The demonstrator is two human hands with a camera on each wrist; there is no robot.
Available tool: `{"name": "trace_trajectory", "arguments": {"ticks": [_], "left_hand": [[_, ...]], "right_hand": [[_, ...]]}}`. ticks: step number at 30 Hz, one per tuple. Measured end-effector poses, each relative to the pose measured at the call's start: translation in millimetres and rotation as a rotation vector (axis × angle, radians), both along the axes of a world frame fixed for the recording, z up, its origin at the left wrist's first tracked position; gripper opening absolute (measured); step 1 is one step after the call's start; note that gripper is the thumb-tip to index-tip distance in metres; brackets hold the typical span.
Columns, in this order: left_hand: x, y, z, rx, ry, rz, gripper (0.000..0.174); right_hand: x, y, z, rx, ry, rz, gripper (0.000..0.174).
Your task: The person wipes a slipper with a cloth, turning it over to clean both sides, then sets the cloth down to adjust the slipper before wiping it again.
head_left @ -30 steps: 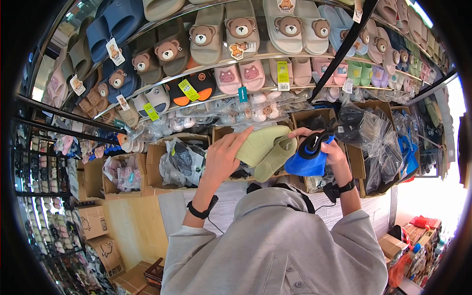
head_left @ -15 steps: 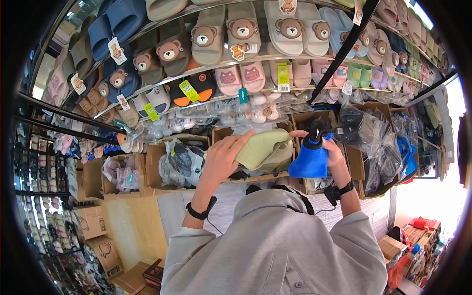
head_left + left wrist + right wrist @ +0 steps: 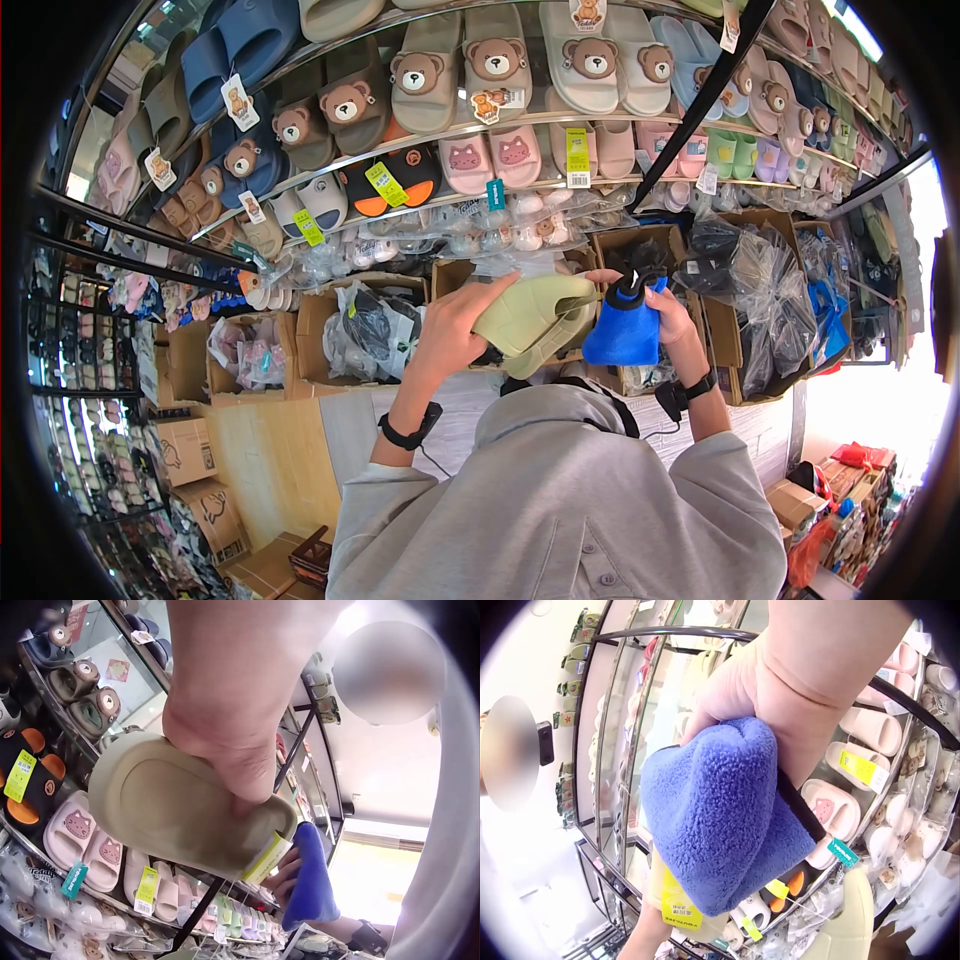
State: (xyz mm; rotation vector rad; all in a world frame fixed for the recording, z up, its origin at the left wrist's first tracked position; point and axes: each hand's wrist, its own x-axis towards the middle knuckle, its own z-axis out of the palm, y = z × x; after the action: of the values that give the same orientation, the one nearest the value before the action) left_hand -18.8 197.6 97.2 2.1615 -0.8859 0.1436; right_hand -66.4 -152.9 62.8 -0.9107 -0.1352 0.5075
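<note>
My left hand [image 3: 450, 330] grips a pale green slipper [image 3: 515, 312] of a pair, its thumb pressed on the sole in the left wrist view. A second matching slipper [image 3: 545, 350] hangs just below it. A yellow-green tag [image 3: 267, 856] is attached at one end of the pair. In my right hand [image 3: 675, 318] is a fuzzy blue cloth mitt [image 3: 712, 814] with a black edge, bunched up close beside the slippers. One finger of that hand reaches toward the slipper's rim. The mitt hides most of the right fingers in the right wrist view.
Shelves of slippers rise in front, with bear-faced slippers [image 3: 495, 55] and pink cat slippers [image 3: 490, 158]. Beneath the hands stand open cardboard boxes [image 3: 310, 330] of bagged goods. A black shelf post [image 3: 700, 105] slants down at the right. More cartons [image 3: 190, 448] are stacked at lower left.
The slippers were turned in the left hand and tipped, and now show the strap side and the opening again. The blue mitt swung slightly and stays in the right hand.
</note>
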Motion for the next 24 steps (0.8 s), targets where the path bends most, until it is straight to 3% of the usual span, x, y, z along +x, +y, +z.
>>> {"name": "trace_trajectory", "arguments": {"ticks": [5,15,24], "left_hand": [[-2,-4,3,0.053,0.005,-0.005,0.07],[-5,1,-4,0.059,-0.092,0.018,0.078],[-8,-3,-9,0.015,-0.003,0.044,0.082]], "right_hand": [[-1,-7,-7,-0.046,0.0,0.053,0.092],[-8,-8,-4,-0.169,-0.051,0.107,0.072],[-10,7,1,-0.231,-0.182,0.12,0.069]]}}
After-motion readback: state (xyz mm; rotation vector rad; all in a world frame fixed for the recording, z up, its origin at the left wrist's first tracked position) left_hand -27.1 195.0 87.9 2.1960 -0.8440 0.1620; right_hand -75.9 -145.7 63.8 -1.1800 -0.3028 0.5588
